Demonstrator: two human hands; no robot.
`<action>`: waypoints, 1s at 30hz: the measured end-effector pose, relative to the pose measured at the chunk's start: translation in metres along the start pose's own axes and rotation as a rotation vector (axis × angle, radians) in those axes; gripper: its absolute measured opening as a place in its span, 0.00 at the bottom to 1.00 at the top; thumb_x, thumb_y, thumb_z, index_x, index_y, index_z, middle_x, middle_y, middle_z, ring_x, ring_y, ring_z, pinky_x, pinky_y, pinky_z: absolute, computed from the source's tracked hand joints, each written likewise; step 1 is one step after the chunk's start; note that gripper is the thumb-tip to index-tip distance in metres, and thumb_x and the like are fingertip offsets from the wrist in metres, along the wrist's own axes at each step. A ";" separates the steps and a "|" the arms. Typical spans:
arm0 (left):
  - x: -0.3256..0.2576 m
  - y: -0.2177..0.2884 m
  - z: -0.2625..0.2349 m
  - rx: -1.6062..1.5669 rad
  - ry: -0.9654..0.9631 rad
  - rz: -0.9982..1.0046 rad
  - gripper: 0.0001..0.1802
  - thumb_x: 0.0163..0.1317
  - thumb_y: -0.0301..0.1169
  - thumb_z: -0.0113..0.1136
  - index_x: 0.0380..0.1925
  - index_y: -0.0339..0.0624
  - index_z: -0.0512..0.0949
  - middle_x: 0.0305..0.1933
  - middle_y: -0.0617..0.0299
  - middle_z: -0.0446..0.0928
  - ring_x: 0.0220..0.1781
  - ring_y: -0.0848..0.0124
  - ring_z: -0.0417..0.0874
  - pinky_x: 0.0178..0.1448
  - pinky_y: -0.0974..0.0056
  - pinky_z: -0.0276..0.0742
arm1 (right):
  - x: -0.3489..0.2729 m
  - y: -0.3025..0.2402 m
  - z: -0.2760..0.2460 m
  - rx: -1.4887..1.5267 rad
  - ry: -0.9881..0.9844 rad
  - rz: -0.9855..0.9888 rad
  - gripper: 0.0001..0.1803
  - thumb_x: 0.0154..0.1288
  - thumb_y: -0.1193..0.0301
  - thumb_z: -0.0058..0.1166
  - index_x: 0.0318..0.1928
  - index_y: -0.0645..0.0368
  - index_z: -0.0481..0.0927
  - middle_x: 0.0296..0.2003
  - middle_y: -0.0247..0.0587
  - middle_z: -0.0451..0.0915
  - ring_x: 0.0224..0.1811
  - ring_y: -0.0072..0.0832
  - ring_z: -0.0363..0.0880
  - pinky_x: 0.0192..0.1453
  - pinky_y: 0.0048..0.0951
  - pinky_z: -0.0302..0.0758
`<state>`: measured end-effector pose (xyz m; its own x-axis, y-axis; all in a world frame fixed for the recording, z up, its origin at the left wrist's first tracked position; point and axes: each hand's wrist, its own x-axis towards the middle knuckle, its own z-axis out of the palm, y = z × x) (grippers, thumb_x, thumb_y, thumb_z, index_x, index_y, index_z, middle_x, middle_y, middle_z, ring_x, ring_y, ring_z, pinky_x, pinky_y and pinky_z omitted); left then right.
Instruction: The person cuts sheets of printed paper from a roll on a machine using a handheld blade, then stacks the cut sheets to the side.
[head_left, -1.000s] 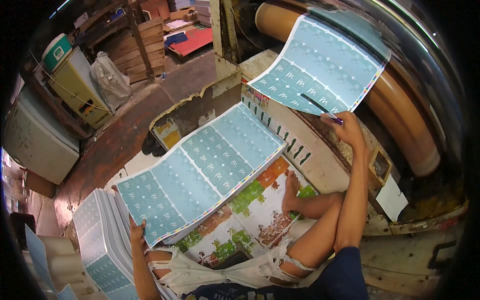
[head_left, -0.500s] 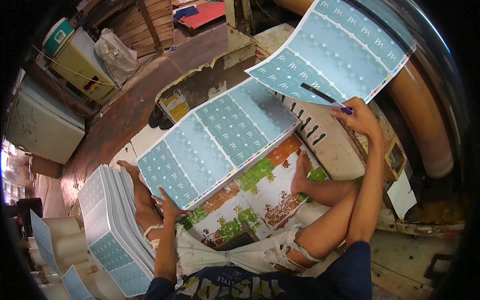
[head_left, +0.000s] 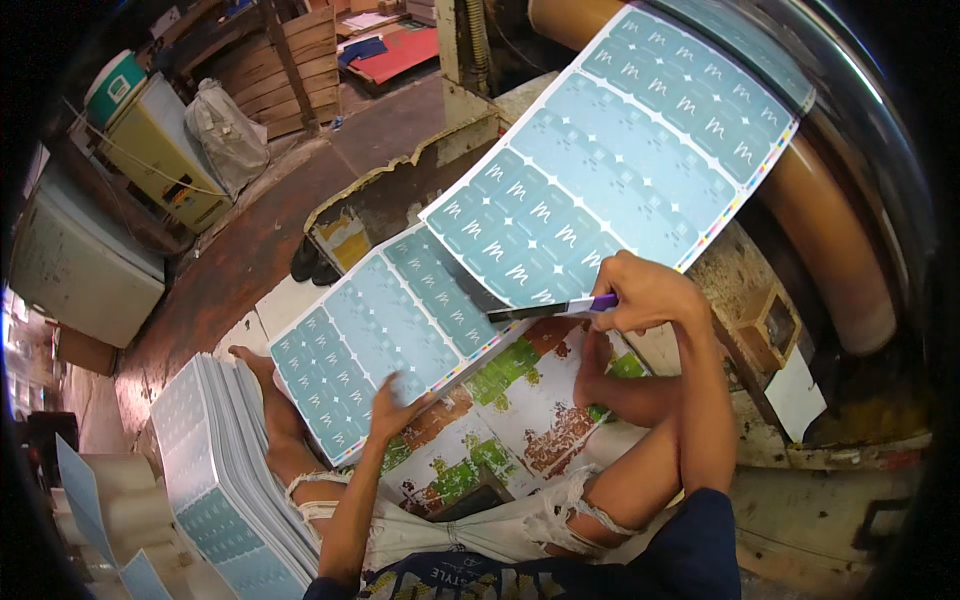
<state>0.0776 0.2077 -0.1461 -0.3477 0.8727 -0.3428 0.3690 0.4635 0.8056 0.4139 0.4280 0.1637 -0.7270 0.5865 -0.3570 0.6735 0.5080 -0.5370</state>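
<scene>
A long printed sheet [head_left: 625, 150] in blue and teal panels hangs from a roller machine at the upper right. Its lower end lies over a stack of matching sheets [head_left: 375, 310] in front of me. My right hand [head_left: 645, 290] is closed around the purple end of a thin black flat stick [head_left: 545, 310], held along the sheet's lower edge; whether the fingers also pinch the paper is hidden. My left hand [head_left: 393, 408] is open, thumb and fingers apart, at the near edge of the stack, its fingertips slightly blurred.
Another tall pile of printed sheets [head_left: 215, 490] stands beside my left leg. The machine's brown roller [head_left: 835, 250] and a small wooden box [head_left: 770, 325] are at the right. A patchy printed board [head_left: 520, 420] lies between my legs. A cooler [head_left: 115, 85] and sack [head_left: 225, 130] stand farther back.
The sheet's lower end has come down toward me over the stack. My right hand moved left and nearer with the stick; my left hand slid right along the stack's near edge.
</scene>
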 end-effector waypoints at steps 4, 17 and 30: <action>0.002 0.167 0.040 -0.882 -0.550 0.058 0.37 0.69 0.58 0.46 0.61 0.34 0.68 0.61 0.47 0.72 0.62 0.57 0.74 0.68 0.48 0.68 | 0.002 0.003 0.004 -0.034 -0.049 -0.177 0.09 0.43 0.73 0.57 0.18 0.69 0.78 0.11 0.47 0.75 0.13 0.32 0.77 0.19 0.31 0.73; 0.020 0.226 0.054 -1.160 -0.189 -0.144 0.33 0.59 0.22 0.64 0.62 0.35 0.60 0.58 0.50 0.71 0.55 0.60 0.78 0.57 0.57 0.81 | 0.016 0.077 -0.037 0.037 -0.073 -0.169 0.23 0.59 0.50 0.63 0.33 0.61 0.86 0.15 0.36 0.78 0.19 0.19 0.72 0.23 0.27 0.70; 0.003 0.149 0.013 -1.000 -0.061 -0.080 0.30 0.64 0.22 0.59 0.64 0.35 0.59 0.60 0.53 0.71 0.60 0.63 0.74 0.63 0.58 0.73 | -0.134 0.150 -0.099 0.346 1.072 0.251 0.21 0.71 0.57 0.50 0.54 0.58 0.80 0.37 0.29 0.83 0.27 0.08 0.70 0.25 0.13 0.57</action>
<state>0.1423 0.2809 -0.0334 -0.2847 0.8638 -0.4157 -0.5566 0.2040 0.8053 0.6259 0.4881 0.2069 0.0210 0.9653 0.2604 0.5895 0.1984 -0.7830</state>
